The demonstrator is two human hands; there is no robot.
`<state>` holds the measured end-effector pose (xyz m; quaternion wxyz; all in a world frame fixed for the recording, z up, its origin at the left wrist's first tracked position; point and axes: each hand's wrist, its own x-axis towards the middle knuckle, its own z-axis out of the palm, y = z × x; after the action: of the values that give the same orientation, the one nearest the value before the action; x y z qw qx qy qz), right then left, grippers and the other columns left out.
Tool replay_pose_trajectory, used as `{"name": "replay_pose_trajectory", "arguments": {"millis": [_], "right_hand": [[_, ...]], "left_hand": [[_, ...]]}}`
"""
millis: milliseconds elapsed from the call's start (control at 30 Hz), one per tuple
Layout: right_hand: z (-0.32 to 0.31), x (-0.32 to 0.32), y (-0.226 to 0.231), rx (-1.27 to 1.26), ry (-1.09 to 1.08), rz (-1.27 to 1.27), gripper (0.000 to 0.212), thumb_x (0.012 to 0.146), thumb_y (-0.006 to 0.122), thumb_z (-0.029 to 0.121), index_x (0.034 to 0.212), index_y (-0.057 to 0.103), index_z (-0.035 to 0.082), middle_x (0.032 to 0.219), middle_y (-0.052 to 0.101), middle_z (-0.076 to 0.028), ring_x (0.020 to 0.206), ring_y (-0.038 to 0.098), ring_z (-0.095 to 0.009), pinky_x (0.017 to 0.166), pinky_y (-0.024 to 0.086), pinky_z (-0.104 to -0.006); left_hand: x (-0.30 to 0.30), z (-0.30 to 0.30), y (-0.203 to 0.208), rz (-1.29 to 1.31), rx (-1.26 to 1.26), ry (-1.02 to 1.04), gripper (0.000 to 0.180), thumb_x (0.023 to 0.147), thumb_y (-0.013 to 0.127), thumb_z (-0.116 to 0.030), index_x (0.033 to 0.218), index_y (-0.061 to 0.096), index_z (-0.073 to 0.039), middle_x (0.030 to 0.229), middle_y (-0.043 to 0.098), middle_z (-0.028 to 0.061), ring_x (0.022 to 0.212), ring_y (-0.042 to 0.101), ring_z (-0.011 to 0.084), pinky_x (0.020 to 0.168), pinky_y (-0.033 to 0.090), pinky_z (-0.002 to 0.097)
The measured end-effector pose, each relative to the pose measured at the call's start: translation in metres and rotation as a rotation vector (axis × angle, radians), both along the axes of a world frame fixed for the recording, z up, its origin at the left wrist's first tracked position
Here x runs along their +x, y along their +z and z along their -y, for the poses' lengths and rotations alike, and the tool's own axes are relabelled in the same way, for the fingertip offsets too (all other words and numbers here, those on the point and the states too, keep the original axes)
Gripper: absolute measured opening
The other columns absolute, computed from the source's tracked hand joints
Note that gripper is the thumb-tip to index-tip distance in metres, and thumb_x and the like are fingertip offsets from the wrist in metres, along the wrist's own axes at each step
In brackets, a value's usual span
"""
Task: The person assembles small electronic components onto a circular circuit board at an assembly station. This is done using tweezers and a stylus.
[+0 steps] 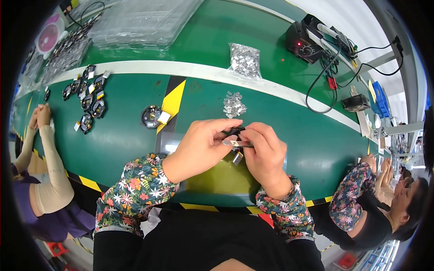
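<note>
My left hand [199, 147] is closed around the left side of a small black device [234, 132], its thumb and index finger at the casing. A small silver battery-like block [238, 157] hangs below the device. My right hand [264, 156] is closed from the other side, with flat metal tweezers [239, 143] across its fingers, pointing left under the device. My fingers hide most of the casing. Just beyond my hands lies a pile of small silver-grey pieces [234, 105]. To the left, a round black device [151, 117] with a white block [164, 118] rests on the bench.
Several similar black devices [87, 101] cluster at the left. A bag of small metal parts [245, 60] lies beyond the white strip, near clear plastic trays [140, 27]. A black soldering station [304, 43] with cables stands far right. Co-workers sit on both sides.
</note>
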<state>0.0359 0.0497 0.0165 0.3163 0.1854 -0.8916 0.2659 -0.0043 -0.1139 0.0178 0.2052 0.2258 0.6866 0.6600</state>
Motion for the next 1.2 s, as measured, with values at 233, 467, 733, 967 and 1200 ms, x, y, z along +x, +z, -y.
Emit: {"name": "replay_pose_trajectory", "arguments": {"millis": [233, 467, 733, 967, 1200], "right_hand": [[0.0, 0.001, 0.001, -0.024, -0.006, 0.019, 0.025, 0.055, 0.065, -0.013, 0.076, 0.06, 0.001, 0.08, 0.058, -0.008, 0.061, 0.059, -0.018, 0.047, 0.049, -0.0264], [-0.001, 0.001, 0.002, -0.025, 0.004, 0.009, 0.023, 0.056, 0.065, -0.012, 0.074, 0.06, 0.002, 0.08, 0.058, -0.008, 0.061, 0.06, -0.019, 0.047, 0.048, -0.0269], [0.005, 0.004, -0.001, -0.046, 0.058, 0.04, 0.024, 0.056, 0.065, -0.012, 0.073, 0.058, 0.002, 0.08, 0.058, -0.009, 0.06, 0.059, -0.019, 0.046, 0.047, -0.0271], [0.007, 0.005, -0.003, -0.027, 0.088, 0.034, 0.025, 0.054, 0.065, -0.014, 0.073, 0.057, 0.001, 0.08, 0.058, -0.009, 0.058, 0.058, -0.019, 0.046, 0.045, -0.0269], [0.009, 0.006, -0.005, -0.104, 0.097, 0.081, 0.026, 0.055, 0.064, -0.015, 0.074, 0.056, 0.002, 0.081, 0.058, -0.009, 0.056, 0.057, -0.018, 0.044, 0.044, -0.0259]], "left_hand": [[0.002, -0.001, 0.004, 0.036, 0.022, -0.008, 0.049, 0.072, 0.05, 0.015, 0.118, 0.054, -0.002, 0.105, 0.061, 0.0114, 0.094, 0.061, 0.0139, 0.083, 0.049, 0.0243], [0.001, -0.001, 0.001, -0.059, -0.011, 0.016, 0.04, 0.077, 0.051, 0.012, 0.114, 0.056, -0.001, 0.099, 0.064, 0.0098, 0.088, 0.062, 0.0119, 0.078, 0.05, 0.0233], [-0.009, 0.001, -0.005, 0.254, 0.098, 0.007, 0.013, 0.085, 0.058, -0.004, 0.095, 0.064, 0.003, 0.083, 0.065, 0.0057, 0.075, 0.06, 0.0071, 0.067, 0.048, 0.019], [-0.015, 0.006, 0.004, 0.337, 0.052, -0.03, 0.011, 0.084, 0.06, -0.007, 0.091, 0.064, 0.001, 0.08, 0.065, 0.0043, 0.066, 0.056, 0.0038, 0.054, 0.045, 0.0175], [-0.017, 0.006, -0.001, 0.327, 0.007, -0.045, 0.01, 0.084, 0.06, -0.008, 0.085, 0.064, 0.001, 0.076, 0.064, 0.0031, 0.062, 0.055, 0.0039, 0.049, 0.043, 0.0177]]}}
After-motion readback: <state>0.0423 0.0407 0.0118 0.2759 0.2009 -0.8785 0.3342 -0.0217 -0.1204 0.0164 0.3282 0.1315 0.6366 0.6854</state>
